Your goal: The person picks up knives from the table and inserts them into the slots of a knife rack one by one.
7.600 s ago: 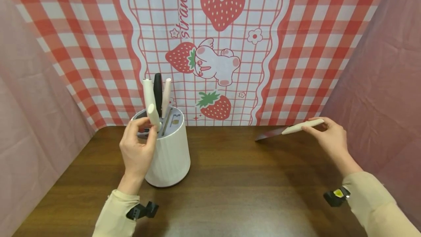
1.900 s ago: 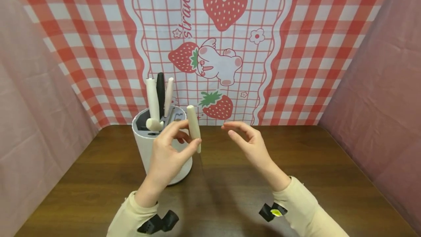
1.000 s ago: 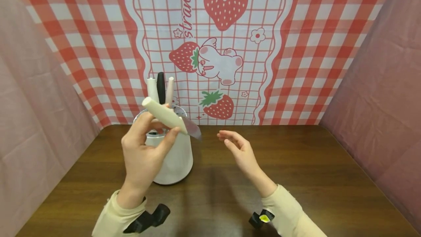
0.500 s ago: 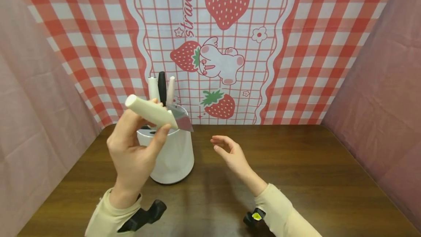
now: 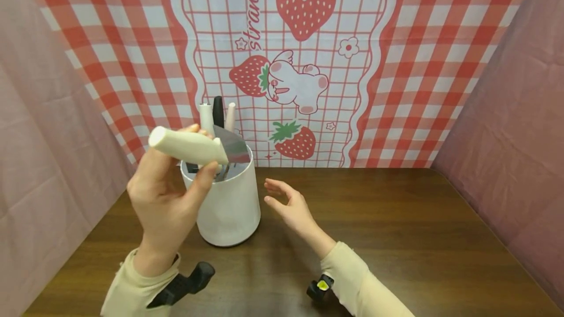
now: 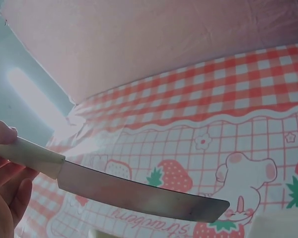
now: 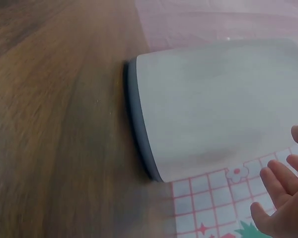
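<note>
My left hand (image 5: pixel 163 204) pinches the cream handle of a kitchen knife (image 5: pixel 189 147) between thumb and fingers. The knife lies nearly level above the white knife holder (image 5: pixel 231 214), its blade pointing right. In the left wrist view the whole blade (image 6: pixel 139 193) shows, long with a slanted end. Upright in the holder stand a white handle (image 5: pixel 205 114), a black handle (image 5: pixel 218 111) and a pale pink handle (image 5: pixel 230 116). My right hand (image 5: pixel 293 209) is just right of the holder, fingers extended, holding nothing. The left hand and knife hide part of the holder's top.
The holder stands on a brown wooden table (image 5: pixel 374 238). A red checked strawberry cloth (image 5: pixel 304 77) hangs behind, and pink cloths (image 5: pixel 506 126) close off both sides. Wrist cameras (image 5: pixel 319 287) sit on both sleeves.
Much earlier, my right hand held a knife at the right. Since then the left hand, with its knife, has moved left and tilted the blade level; the right hand has moved left towards the holder.
</note>
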Motion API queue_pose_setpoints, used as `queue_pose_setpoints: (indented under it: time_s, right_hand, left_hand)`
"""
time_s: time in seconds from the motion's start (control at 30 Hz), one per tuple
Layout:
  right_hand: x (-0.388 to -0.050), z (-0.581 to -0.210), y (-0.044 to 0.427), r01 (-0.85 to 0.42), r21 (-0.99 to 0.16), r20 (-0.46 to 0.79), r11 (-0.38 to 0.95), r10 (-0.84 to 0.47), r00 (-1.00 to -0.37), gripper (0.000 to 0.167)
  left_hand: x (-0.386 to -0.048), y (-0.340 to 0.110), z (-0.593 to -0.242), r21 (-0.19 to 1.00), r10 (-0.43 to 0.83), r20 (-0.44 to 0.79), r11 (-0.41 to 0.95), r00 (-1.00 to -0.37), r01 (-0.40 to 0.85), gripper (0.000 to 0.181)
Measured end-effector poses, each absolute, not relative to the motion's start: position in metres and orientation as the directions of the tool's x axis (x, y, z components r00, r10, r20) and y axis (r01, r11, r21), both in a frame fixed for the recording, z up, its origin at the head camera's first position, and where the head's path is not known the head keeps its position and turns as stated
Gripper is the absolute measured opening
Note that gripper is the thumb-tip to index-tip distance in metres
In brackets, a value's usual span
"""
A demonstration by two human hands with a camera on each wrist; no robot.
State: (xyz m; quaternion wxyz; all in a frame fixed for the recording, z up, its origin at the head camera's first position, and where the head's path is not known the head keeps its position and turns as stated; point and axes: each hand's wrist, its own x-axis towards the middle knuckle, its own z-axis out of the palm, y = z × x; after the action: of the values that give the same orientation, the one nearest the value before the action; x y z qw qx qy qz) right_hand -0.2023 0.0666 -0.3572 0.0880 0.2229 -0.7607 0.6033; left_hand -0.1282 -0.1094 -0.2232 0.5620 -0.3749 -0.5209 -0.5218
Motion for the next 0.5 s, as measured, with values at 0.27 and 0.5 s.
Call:
queue_pose_setpoints:
  time_s: [0.27,0.5]
  right_hand:
    - [-0.206,-0.36,0.055,-0.447,-0.874,0.397,0.192,-0.251,-0.883,0.041]
    - [-0.208,-0.363,0.049,-0.453,-0.869,0.397,0.198,-0.268,-0.878,0.04]
  left_hand:
    - [-0.13,-0.117,-0.22,0.106,-0.147,0.987,0.303,-0.063,0.947,0.041]
    - [-0.133,-0.127,-0.216,0.115,-0.097,0.992,0.358,-0.086,0.927,0.04]
